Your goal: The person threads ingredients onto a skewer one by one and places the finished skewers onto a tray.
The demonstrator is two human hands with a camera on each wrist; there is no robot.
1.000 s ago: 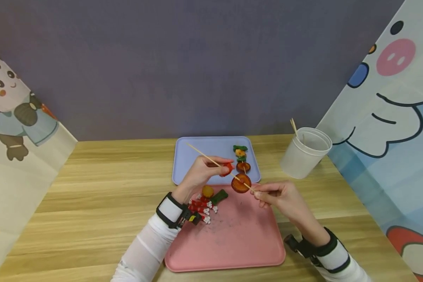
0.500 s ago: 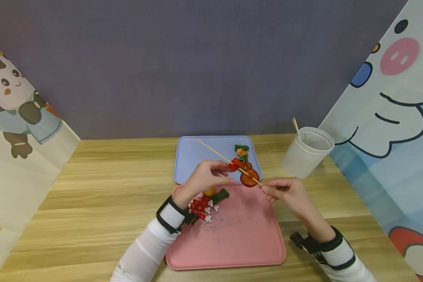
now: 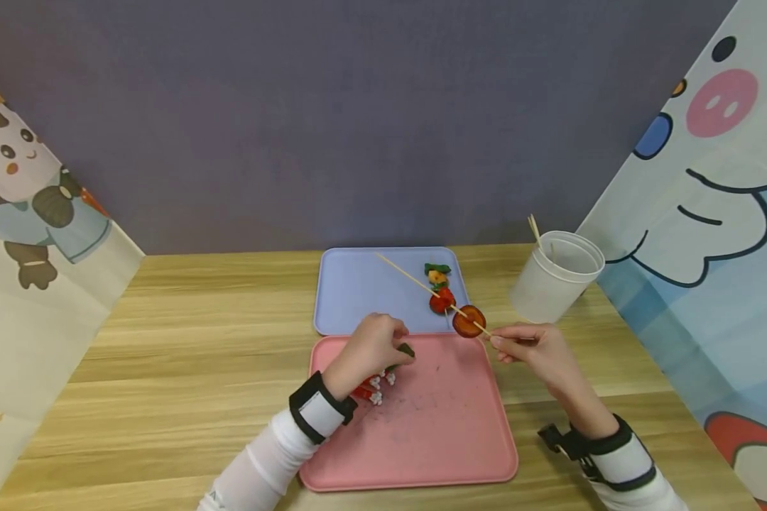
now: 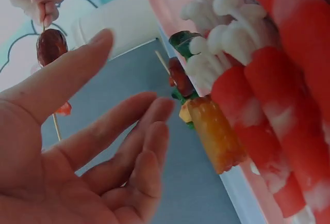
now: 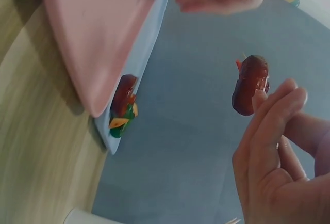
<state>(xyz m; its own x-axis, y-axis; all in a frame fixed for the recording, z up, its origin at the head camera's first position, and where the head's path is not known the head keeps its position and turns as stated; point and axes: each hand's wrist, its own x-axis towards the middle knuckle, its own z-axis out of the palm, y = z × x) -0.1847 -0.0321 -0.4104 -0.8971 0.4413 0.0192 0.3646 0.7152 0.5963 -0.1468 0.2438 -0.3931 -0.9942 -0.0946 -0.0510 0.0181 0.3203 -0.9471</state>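
Note:
My right hand (image 3: 533,351) pinches the lower end of a bamboo skewer (image 3: 409,275), which slants up to the left. Threaded on it are a glossy reddish-brown round slice (image 3: 469,321) near the fingers and a red piece (image 3: 444,297) farther up. My left hand (image 3: 367,355) is low over the pink tray's upper left, thumb and fingers spread with nothing between them. Beside it lie red-and-white rolls with white enoki mushrooms (image 4: 258,105), a yellow corn piece (image 4: 216,133) and a dark green piece (image 4: 184,43). In the head view this hand covers part of that food.
Behind the pink tray (image 3: 434,447) lies a blue tray (image 3: 358,291) bearing a loaded skewer with green, yellow and brown pieces (image 3: 437,277). A white bucket (image 3: 552,284) holding bamboo skewers stands at the back right. A grey wall rises behind.
My left hand has let go of the red piece, now on the skewer, and moved down and left to the food on the pink tray. My right hand has shifted slightly right with the skewer.

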